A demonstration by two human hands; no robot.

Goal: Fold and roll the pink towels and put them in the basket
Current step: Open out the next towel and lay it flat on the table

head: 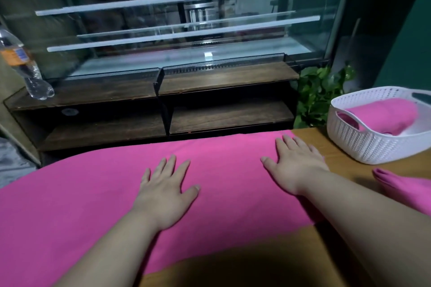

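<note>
Here, a head-worn camera looks down at a wooden table (345, 161) where a large pink towel (93, 193) lies spread flat, filling the view from 9 o'clock across to about 4 o'clock. Both of the person's hands lie palm-down on it with fingers straight and spread, gripping nothing. The left hand (165, 191) presses the cloth near the centre, and the right hand (296, 163) presses it at 2 o'clock, close to the towel's right edge.

At 3 o'clock, well apart from the hands, a white woven plastic basket (363, 144) stands on the table. 1 rolled pink towel (384, 114) lies inside it. A third pink towel (405, 189) sits bunched on the table at 4 o'clock, just below the basket and partly cut off by the frame edge.

By the look of it, the task is around a third done: 1 towel is rolled and stowed, the spread one seems to be at the smoothing stage with its rolling not yet begun, and the bunched one appears untouched.

Beyond the table, at 12 o'clock, stand a dark wooden shelf unit (221, 77) and a glass display case (186, 18). A clear plastic bottle (23, 65) is on the shelf at 10 o'clock, and a leafy plant (319, 91) shows at 2 o'clock.
</note>
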